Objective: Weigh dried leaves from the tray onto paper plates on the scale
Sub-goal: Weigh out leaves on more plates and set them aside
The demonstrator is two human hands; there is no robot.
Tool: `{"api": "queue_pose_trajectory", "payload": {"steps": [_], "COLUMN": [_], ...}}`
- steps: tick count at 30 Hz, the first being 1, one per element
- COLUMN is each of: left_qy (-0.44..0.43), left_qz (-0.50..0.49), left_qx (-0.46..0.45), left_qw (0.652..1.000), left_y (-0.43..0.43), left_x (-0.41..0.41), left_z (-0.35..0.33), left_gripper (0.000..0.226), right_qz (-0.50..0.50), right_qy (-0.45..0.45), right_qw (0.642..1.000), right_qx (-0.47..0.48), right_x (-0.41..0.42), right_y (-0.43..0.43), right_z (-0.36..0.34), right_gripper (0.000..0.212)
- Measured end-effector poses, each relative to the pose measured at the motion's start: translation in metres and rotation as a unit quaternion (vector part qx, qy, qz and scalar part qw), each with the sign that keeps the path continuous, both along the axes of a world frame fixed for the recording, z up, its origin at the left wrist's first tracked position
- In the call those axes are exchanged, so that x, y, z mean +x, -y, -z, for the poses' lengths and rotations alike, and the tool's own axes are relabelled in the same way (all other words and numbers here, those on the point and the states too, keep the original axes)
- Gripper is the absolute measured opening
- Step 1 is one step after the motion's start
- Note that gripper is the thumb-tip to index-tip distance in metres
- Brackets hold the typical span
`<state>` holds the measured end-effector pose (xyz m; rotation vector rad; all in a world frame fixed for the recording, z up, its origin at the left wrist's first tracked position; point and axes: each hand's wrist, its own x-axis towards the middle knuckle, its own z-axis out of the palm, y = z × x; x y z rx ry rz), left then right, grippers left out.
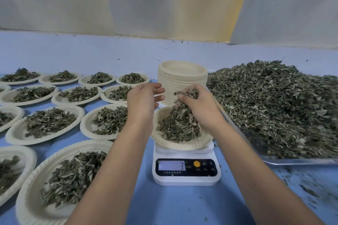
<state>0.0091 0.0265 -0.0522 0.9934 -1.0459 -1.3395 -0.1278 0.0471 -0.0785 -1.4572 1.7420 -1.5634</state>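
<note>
Filled plates (49, 122) are crowding the left of the bench (182, 204) — the plate stack (181, 78) is blocking behind the scale (186, 177), the heaped tray (292, 161) is walling off the right; only the near strip is lying open.

Blurred readout, cropped edges
On the scale (186, 179), the display (172, 165) digits are blurred and the print under the buttons (197, 164) is too small to read; the tray (300, 161) of dried leaves (274, 106) runs off the right edge, filled plates (27, 151) are cut off at left and near left, the left forearm (128, 148) hides the paper plate's (182, 145) left rim, and fingertips of the right hand (201, 109) are buried in leaves.
</note>
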Motion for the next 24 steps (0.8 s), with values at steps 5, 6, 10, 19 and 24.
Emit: {"api": "queue_pose_trajectory", "payload": {"steps": [5, 6, 10, 19, 24], "left_qy": [0.01, 0.012, 0.014, -0.001, 0.047], "left_qz": [0.008, 0.009, 0.009, 0.042, 0.104], "left_qx": [-0.003, -0.003, -0.005, 0.011, -0.038], "left_qw": [1.0, 1.0, 1.0, 0.999, 0.993], "left_y": [-0.002, -0.002, -0.002, -0.01, -0.017], "left_x": [0.0, 0.0, 0.0, -0.01, -0.018], "left_z": [0.0, 0.0, 0.001, -0.002, -0.004], "left_gripper": [0.024, 0.025, 0.025, 0.019, 0.028], "right_qz": [0.001, 0.0, 0.015, -0.017, -0.03], "right_qy": [0.031, 0.039, 0.14, 0.313, 0.327], "right_qw": [0.999, 0.999, 0.985, 0.943, 0.937], "right_qx": [-0.034, -0.037, -0.097, -0.107, -0.117], "right_x": [0.001, 0.002, 0.005, 0.013, 0.016], "right_y": [-0.002, -0.003, -0.005, -0.004, -0.003], "right_z": [-0.005, -0.004, -0.012, -0.018, -0.018], "right_gripper": [0.005, 0.005, 0.009, 0.01, 0.011]}}
